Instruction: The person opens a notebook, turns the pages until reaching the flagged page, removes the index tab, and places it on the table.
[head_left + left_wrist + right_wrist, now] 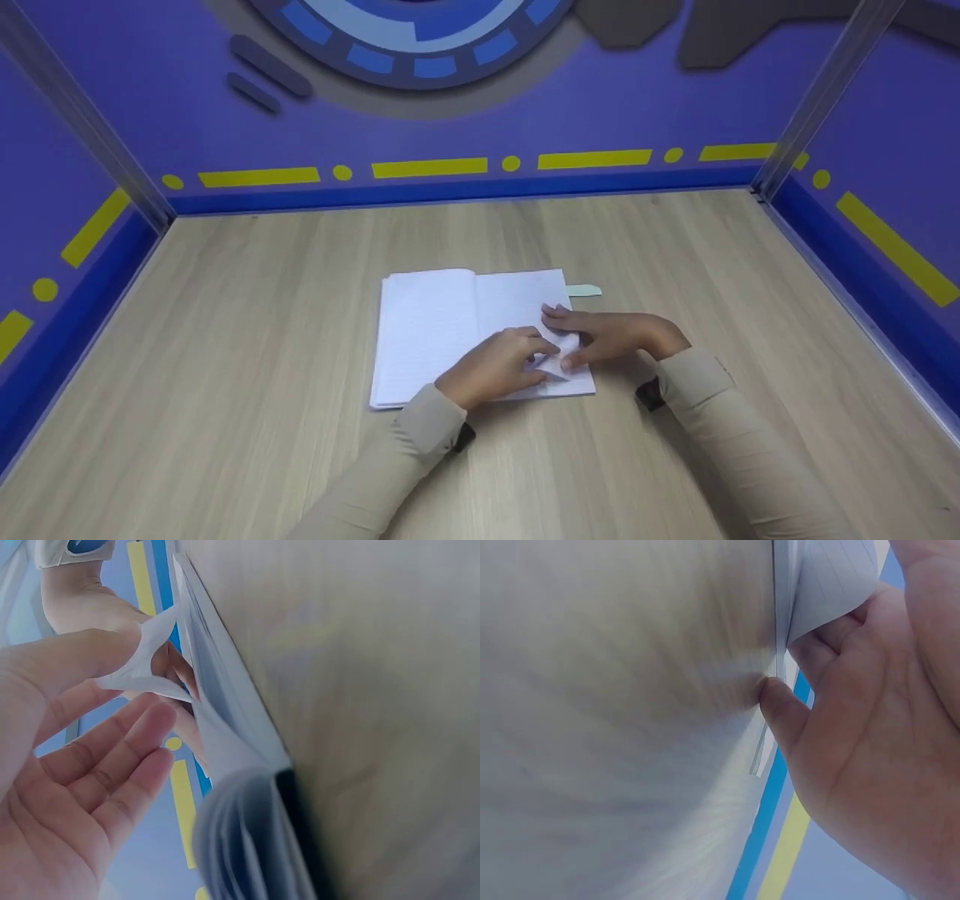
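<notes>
An open notebook (427, 337) with white lined pages lies on the table. My left hand (499, 364) is over its right-hand page and pinches a lifted, bent page corner (154, 637) between thumb and index finger; the other fingers are loosely bent. At the notebook's right edge, my right hand (615, 334) rests with its fingers fairly straight on the page and its thumb beside the raised paper. In the right wrist view, the curled page (836, 589) stands against the right fingers, and one finger touches the notebook's edge.
A pale green tab (583, 290) sticks out from the notebook's right side. The wooden table (262, 300) is bordered by blue-purple printed panels (465, 135) at the back and both sides, with metal posts at the corners.
</notes>
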`<state>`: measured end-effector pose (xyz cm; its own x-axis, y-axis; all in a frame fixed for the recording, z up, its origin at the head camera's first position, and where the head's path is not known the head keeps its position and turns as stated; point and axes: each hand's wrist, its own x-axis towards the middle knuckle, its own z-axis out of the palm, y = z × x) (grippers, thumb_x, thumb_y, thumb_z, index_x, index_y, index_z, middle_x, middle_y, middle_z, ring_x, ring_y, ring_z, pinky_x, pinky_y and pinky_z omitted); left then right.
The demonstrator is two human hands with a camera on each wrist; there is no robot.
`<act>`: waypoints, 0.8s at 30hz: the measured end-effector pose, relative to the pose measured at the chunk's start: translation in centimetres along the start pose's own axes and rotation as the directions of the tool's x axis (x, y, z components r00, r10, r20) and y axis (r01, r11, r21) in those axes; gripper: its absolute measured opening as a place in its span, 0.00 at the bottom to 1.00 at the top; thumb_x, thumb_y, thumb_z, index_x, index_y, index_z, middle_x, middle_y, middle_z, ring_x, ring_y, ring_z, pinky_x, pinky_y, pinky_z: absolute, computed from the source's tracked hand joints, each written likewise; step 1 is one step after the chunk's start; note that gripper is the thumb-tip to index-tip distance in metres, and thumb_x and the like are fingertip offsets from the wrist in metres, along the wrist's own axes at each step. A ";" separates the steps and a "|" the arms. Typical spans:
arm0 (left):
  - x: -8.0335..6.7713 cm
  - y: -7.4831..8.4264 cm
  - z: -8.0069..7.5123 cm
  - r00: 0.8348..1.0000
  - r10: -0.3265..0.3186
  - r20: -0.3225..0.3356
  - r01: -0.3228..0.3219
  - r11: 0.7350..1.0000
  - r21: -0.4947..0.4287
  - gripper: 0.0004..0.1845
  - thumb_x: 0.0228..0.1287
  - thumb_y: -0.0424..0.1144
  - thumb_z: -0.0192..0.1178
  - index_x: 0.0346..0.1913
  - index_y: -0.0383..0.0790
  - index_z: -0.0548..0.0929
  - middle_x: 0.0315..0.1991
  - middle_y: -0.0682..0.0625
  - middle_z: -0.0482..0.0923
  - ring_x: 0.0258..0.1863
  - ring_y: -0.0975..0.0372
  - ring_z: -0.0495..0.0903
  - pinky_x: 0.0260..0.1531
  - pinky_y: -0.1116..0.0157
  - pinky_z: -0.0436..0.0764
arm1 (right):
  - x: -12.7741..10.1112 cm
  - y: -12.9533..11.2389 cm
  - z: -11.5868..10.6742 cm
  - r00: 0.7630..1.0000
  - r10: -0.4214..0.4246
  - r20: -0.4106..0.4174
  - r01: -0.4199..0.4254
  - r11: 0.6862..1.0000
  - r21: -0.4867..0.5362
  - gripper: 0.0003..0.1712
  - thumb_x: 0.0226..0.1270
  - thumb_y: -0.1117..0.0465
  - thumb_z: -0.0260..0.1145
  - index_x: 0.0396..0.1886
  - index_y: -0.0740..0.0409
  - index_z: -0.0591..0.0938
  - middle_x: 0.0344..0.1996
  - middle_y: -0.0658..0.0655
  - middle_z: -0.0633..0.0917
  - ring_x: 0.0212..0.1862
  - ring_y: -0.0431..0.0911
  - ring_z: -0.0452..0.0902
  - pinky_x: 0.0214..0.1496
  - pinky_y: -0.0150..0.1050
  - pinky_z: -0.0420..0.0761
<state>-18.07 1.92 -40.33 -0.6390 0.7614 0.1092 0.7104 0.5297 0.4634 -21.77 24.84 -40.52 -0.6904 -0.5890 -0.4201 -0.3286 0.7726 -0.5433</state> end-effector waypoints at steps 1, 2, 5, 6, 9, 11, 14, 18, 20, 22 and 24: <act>0.0 0.0 0.0 1.000 -0.003 0.002 0.003 1.000 -0.005 0.16 0.62 0.39 0.64 0.53 0.43 0.84 0.49 0.52 0.84 0.49 0.63 0.81 0.52 0.69 0.79 | 0.0 0.0 0.0 1.000 0.000 0.001 0.000 1.000 0.004 0.53 0.59 0.37 0.65 0.77 0.48 0.50 0.78 0.49 0.43 0.78 0.48 0.34 0.77 0.54 0.45; 0.0 -0.1 0.0 1.000 -0.005 0.005 0.005 1.000 -0.010 0.16 0.62 0.38 0.64 0.53 0.43 0.84 0.48 0.52 0.84 0.48 0.63 0.82 0.51 0.70 0.79 | 0.0 0.0 0.0 1.000 -0.006 0.002 0.006 1.000 0.010 0.54 0.59 0.37 0.65 0.77 0.49 0.50 0.78 0.49 0.43 0.78 0.49 0.34 0.77 0.55 0.45; 0.1 -0.1 0.0 1.000 -0.013 0.019 0.013 1.000 -0.012 0.15 0.62 0.37 0.63 0.52 0.43 0.85 0.47 0.52 0.85 0.47 0.63 0.82 0.50 0.70 0.79 | 0.0 0.1 0.0 1.000 -0.008 0.009 0.008 1.000 0.012 0.55 0.57 0.37 0.67 0.77 0.49 0.50 0.78 0.49 0.43 0.78 0.50 0.34 0.77 0.55 0.44; 0.1 -0.1 0.0 1.000 -0.014 0.024 0.015 1.000 -0.012 0.15 0.62 0.37 0.63 0.52 0.43 0.85 0.47 0.52 0.85 0.47 0.63 0.82 0.50 0.70 0.79 | 0.0 0.1 0.0 1.000 -0.009 0.010 0.009 1.000 0.010 0.56 0.57 0.37 0.67 0.77 0.49 0.50 0.78 0.50 0.43 0.78 0.50 0.34 0.77 0.56 0.44; 0.2 0.0 -0.1 0.999 -0.012 0.031 0.012 1.000 -0.002 0.15 0.63 0.37 0.63 0.52 0.43 0.85 0.48 0.52 0.84 0.50 0.63 0.82 0.53 0.69 0.78 | 0.0 0.1 -0.1 1.000 -0.002 0.014 0.002 1.000 0.007 0.57 0.55 0.38 0.69 0.77 0.48 0.50 0.78 0.49 0.43 0.78 0.49 0.33 0.77 0.55 0.43; 0.2 0.0 -0.2 0.999 -0.015 0.035 0.015 1.000 -0.008 0.15 0.63 0.37 0.62 0.52 0.43 0.85 0.48 0.51 0.84 0.50 0.62 0.82 0.54 0.69 0.78 | 0.0 0.1 -0.1 1.000 -0.004 0.017 0.004 1.000 0.005 0.57 0.55 0.39 0.70 0.77 0.48 0.49 0.78 0.49 0.42 0.78 0.49 0.32 0.77 0.55 0.43; 0.1 0.0 -0.2 0.999 -0.011 0.034 0.011 1.000 -0.007 0.15 0.64 0.36 0.62 0.52 0.43 0.85 0.48 0.51 0.84 0.50 0.62 0.82 0.53 0.69 0.78 | -0.1 0.1 -0.1 1.000 -0.020 0.013 0.020 1.000 0.010 0.59 0.53 0.39 0.71 0.77 0.50 0.49 0.78 0.51 0.43 0.78 0.51 0.32 0.77 0.56 0.43; 0.0 -0.1 -0.3 1.000 -0.005 0.027 0.005 1.000 0.000 0.14 0.64 0.36 0.61 0.53 0.42 0.85 0.47 0.51 0.85 0.48 0.63 0.82 0.52 0.69 0.79 | -0.3 0.1 0.0 0.999 -0.041 0.005 0.041 0.999 0.021 0.61 0.51 0.41 0.73 0.77 0.51 0.49 0.78 0.52 0.42 0.78 0.52 0.32 0.77 0.57 0.42; 0.0 -0.1 -0.3 1.000 -0.011 0.025 0.011 1.000 0.000 0.14 0.65 0.36 0.61 0.53 0.42 0.85 0.48 0.50 0.85 0.48 0.62 0.83 0.51 0.69 0.79 | -0.3 0.2 0.1 0.999 -0.050 -0.004 0.050 0.998 0.027 0.61 0.51 0.41 0.74 0.77 0.52 0.50 0.78 0.53 0.42 0.78 0.52 0.32 0.76 0.58 0.42; 0.0 -0.2 -0.3 0.999 -0.021 0.025 0.021 1.000 0.001 0.14 0.65 0.36 0.60 0.53 0.42 0.84 0.49 0.50 0.85 0.50 0.62 0.82 0.54 0.68 0.78 | -0.3 0.3 0.2 0.999 -0.051 -0.014 0.051 0.998 0.026 0.62 0.50 0.41 0.74 0.77 0.52 0.49 0.78 0.52 0.42 0.78 0.52 0.32 0.76 0.57 0.43; 0.1 -0.2 -0.3 0.999 -0.026 0.026 0.026 1.000 0.001 0.15 0.65 0.35 0.60 0.53 0.42 0.84 0.49 0.50 0.85 0.49 0.62 0.82 0.53 0.69 0.78 | -0.3 0.3 0.3 0.998 -0.054 -0.027 0.055 0.998 0.031 0.62 0.50 0.42 0.75 0.77 0.52 0.50 0.78 0.53 0.42 0.78 0.53 0.33 0.76 0.58 0.43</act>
<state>-18.34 1.81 -40.14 -0.6496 0.7567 0.0742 0.6936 0.5498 0.4655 -21.47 25.24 -40.75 -0.6887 -0.6232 -0.3705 -0.3458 0.7315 -0.5876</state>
